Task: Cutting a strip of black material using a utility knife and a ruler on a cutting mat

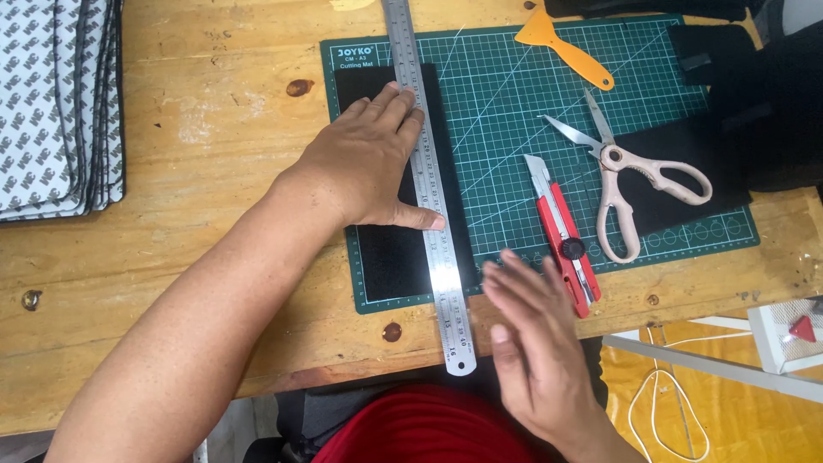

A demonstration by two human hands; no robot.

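Left hand flat, fingers spread, pressing black sheet and steel ruler onto green cutting mat; ruler lies along its fingertips. Right hand open, blurred, holding nothing, just beside red utility knife. Scissors further right of it.

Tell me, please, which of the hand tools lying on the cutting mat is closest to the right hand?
The red utility knife: it lies just beside the right hand, while the cream-handled scissors and orange scraper lie farther up the mat.
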